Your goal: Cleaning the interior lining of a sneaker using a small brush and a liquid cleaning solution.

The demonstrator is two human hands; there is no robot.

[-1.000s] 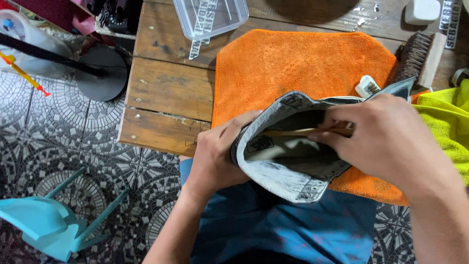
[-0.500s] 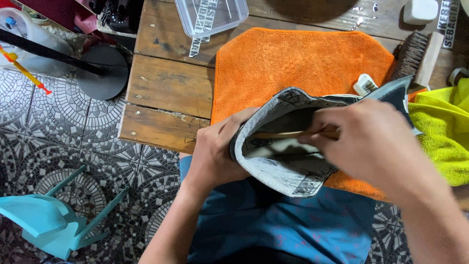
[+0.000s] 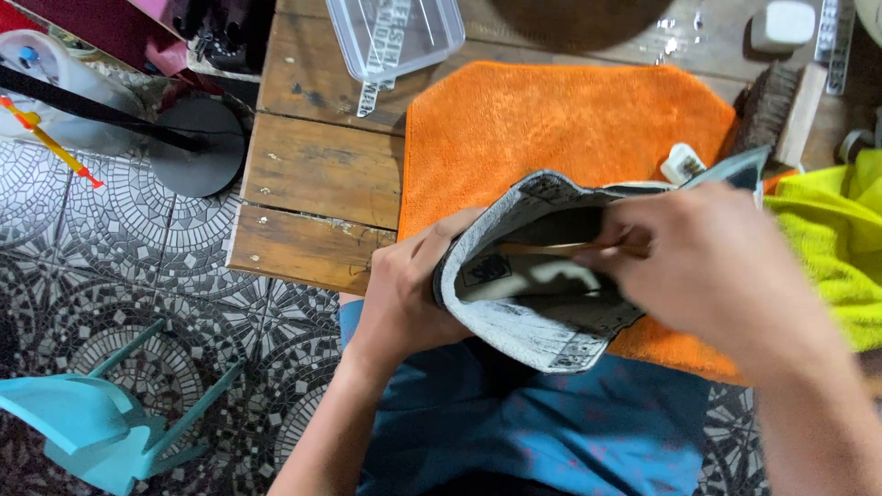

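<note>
Presently, the fingers of the right hand (image 3: pixel 707 266) are pinching together on a thin tan stick (image 3: pixel 551 248), which is reaching leftward from the fingertips into the open mouth of a grey shoe (image 3: pixel 533 321). Opposite those fingertips, the left hand (image 3: pixel 404 294) is gripping the heel end of the shoe, its fingers curling closed around the rim with the thumb lying along the outer wall. The shoe is being held just off the table edge, above the person's lap, its opening facing up toward the camera, with a dark insole showing beneath the stick. Directly behind the fingers, an orange cloth (image 3: pixel 570 129) is lying spread over the wooden table (image 3: pixel 312 165), and the shoe is overlapping its near edge. Beyond the right hand's knuckles, a small white object (image 3: pixel 682 163) is resting on the cloth, and a scrub brush (image 3: pixel 781 106) is sitting further back. To the outside of the right hand, a yellow-green cloth (image 3: pixel 836 248) is lying bunched. Far beyond the left hand's fingers, a clear plastic container (image 3: pixel 395 32) is standing on the table. Below the left wrist, a turquoise stool (image 3: pixel 83 422) is standing on the patterned tile floor (image 3: pixel 110 266).
</note>
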